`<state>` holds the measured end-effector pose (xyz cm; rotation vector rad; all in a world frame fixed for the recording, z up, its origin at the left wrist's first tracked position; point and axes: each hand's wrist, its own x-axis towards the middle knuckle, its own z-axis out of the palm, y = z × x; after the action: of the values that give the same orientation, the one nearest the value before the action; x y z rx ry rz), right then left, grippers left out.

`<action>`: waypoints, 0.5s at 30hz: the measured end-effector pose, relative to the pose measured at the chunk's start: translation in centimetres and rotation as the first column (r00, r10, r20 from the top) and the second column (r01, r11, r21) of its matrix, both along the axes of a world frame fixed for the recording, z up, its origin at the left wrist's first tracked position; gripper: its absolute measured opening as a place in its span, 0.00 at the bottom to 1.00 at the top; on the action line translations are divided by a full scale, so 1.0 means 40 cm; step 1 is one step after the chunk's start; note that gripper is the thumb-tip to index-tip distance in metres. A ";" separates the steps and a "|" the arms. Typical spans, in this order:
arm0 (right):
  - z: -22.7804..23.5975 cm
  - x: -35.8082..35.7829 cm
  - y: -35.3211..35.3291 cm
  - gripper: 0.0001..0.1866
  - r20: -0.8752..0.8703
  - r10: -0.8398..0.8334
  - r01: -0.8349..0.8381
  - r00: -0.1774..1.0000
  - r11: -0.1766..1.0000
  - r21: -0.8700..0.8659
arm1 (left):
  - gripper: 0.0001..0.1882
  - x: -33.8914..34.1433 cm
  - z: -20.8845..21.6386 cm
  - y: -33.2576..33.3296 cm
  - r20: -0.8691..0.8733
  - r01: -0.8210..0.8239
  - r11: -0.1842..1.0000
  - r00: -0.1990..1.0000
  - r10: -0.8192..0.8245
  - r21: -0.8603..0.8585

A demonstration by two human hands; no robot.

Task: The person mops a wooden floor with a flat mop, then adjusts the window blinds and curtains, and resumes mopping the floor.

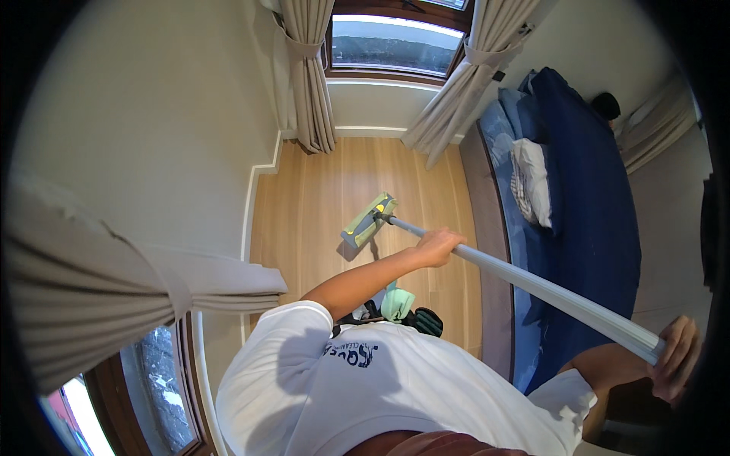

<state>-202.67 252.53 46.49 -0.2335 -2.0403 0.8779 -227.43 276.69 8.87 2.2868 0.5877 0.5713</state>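
Observation:
A flat mop point(525, 283) with a long grey pole slants across my front from the middle of the room to the lower right. Its mop head point(363, 226), grey with yellow parts and a light green pad edge, is over the wood floor, with a shadow just below it. My left hand point(439, 247) is wrapped round the pole's lower part. At the pole's top end, my right hand point(677, 357) is closed round the tip. A pale green cloth point(397, 305) hangs at my waist beside dark items.
On the right stands a bed point(494, 251) with a dark blue cover point(589, 205) and a white pillow point(532, 182). Beige curtains point(308, 83) frame the far window point(395, 45). Another tied curtain point(182, 289) juts in at left. White baseboard point(249, 220) edges the floor point(304, 213).

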 end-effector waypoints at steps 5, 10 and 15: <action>-0.103 -0.072 0.318 0.12 -0.276 -0.314 0.319 0.908 0.947 -0.026 | 0.12 0.067 -0.020 0.298 0.004 -0.080 0.997 0.997 0.080 -0.014; -0.154 -0.077 0.691 0.09 -0.355 -0.377 0.413 0.855 0.910 0.029 | 0.09 0.130 -0.071 0.548 0.144 -0.239 0.970 0.959 0.244 -0.055; -0.206 -0.094 1.015 0.10 -0.296 -0.389 0.412 0.872 0.911 0.017 | 0.10 0.151 -0.113 0.814 0.146 -0.349 0.935 0.923 0.355 -0.065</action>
<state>-206.44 293.13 38.23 -0.4424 -1.6662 0.5326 -221.41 309.26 4.36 2.0870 0.9328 0.8944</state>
